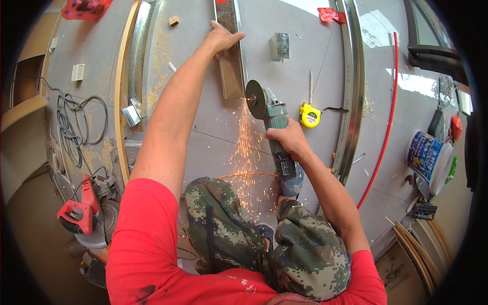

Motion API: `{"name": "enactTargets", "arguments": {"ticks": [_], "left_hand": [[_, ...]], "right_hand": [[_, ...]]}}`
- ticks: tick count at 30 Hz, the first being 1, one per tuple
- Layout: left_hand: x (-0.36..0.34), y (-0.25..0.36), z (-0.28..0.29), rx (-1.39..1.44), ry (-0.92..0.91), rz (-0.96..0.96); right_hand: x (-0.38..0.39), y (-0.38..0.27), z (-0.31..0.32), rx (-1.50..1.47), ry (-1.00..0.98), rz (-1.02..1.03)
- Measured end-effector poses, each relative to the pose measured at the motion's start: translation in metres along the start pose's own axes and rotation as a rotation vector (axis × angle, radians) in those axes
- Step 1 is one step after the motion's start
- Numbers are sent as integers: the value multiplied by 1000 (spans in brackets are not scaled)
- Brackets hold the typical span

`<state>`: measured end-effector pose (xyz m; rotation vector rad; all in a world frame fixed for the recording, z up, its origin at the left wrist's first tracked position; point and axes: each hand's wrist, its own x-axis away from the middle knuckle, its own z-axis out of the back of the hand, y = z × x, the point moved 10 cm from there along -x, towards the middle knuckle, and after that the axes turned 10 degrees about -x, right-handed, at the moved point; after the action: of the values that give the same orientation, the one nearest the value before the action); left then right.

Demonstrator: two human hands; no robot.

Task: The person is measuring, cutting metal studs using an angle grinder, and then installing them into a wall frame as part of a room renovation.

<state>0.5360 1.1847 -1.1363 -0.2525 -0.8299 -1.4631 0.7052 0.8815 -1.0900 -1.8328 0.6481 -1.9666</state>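
Observation:
My right hand is wrapped round the body of an angle grinder, its dark disc upright against the near end of a metal channel. Orange sparks spray from that contact down toward my legs. Farther up, my left hand grips the same channel across its sides and holds it on the tiled floor. A yellow tape measure lies just right of the grinder, with a pencil-like stick beyond it. A short cut piece of metal channel stands beside my left hand, to its right.
Long metal profiles lie along the right, beside a red rod. More profiles are on the left. A grey cable coils near a red circular saw. A bucket stands far right.

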Motion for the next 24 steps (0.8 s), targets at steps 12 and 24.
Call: {"name": "enactTargets", "arguments": {"ticks": [12,24], "left_hand": [[1,-2,2,-13,28,26],[3,1,0,9,-19,19]], "right_hand": [[-6,1,-2,-45,-14,-13],[-4,-7,-2,-26,12,-14]]}}
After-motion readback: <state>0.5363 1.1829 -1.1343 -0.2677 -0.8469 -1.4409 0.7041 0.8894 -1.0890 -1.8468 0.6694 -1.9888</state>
